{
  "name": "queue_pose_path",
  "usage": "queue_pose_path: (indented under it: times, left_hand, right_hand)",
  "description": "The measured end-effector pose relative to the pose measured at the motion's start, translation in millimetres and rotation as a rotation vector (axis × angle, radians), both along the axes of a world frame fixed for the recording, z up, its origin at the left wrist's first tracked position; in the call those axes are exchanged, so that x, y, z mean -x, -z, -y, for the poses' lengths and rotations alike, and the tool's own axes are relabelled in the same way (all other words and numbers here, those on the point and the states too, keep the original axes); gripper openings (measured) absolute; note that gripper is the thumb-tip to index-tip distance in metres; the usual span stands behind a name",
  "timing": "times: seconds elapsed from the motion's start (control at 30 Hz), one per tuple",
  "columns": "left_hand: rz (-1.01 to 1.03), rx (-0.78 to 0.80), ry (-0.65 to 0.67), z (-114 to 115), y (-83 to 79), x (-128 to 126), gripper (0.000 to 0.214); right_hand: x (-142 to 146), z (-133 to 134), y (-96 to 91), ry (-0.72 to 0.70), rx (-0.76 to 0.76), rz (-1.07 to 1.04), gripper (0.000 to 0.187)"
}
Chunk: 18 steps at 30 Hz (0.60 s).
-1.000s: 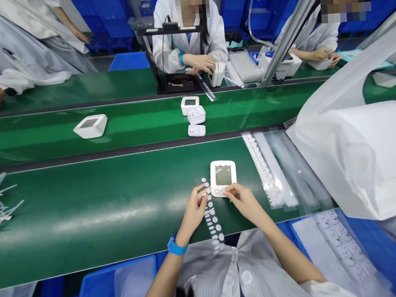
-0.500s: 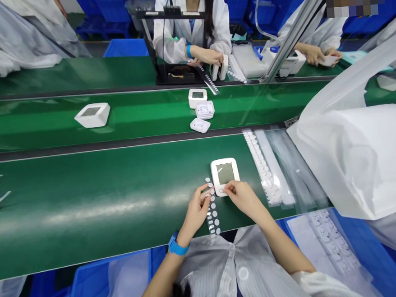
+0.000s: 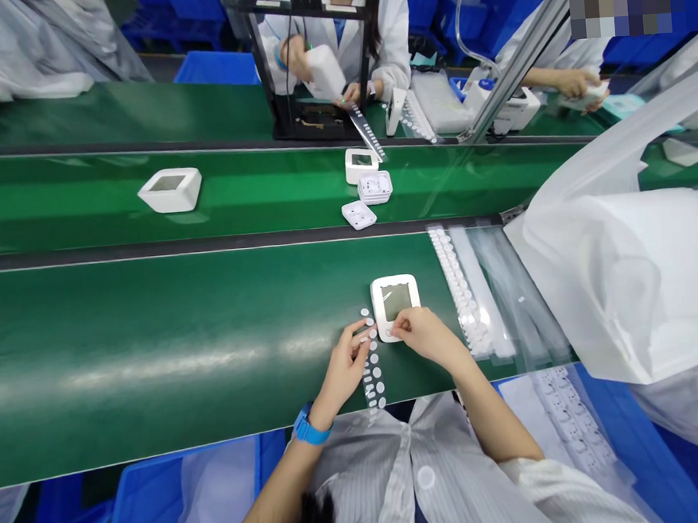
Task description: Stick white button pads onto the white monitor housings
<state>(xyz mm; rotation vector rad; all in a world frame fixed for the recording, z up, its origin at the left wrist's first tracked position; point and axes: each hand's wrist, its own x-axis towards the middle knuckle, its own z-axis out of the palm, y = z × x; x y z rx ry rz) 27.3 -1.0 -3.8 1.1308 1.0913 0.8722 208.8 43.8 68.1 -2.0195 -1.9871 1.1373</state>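
A white device with a grey screen (image 3: pixel 395 300) lies face up on the green work surface in front of me. My right hand (image 3: pixel 431 335) is closed, its thumb and fingertips pinched together at the device's lower face, by the button below the screen. What those fingertips hold, if anything, is too small to make out. Just left of the device, my left hand (image 3: pixel 344 367) grips a clear strip of round stickers (image 3: pixel 377 373) between thumb and fingers. The strip runs down toward the table's front edge, and its upper end reaches beside the device.
More sticker strips (image 3: pixel 455 286) and clear plastic sleeves (image 3: pixel 522 297) lie to the right, beside a large white bag (image 3: pixel 626 290). On the belt beyond are a white device (image 3: pixel 170 191) and several white parts (image 3: pixel 375 186). Co-workers sit opposite; blue bins (image 3: pixel 180 496) stand below.
My right fingertips have shifted slightly on the device's lower face; my left hand keeps the strip. Across the belt, a co-worker has lifted a white device. The belt items appear slightly farther right.
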Motion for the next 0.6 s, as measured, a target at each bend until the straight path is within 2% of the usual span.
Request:
queue_pose_path:
  times: [0.27, 0.6]
  left_hand:
    - [-0.003, 0.009, 0.004, 1.0, 1.5, 0.4, 0.038]
    - [0.035, 0.023, -0.005, 0.5, 3.8, -0.2, 0.039]
  right_hand:
    - [10.4, -8.1, -15.2, -0.039, 0.051, 0.123, 0.016]
    - [22.1, -11.2, -17.9, -0.113, 0.072, 0.337, 0.010]
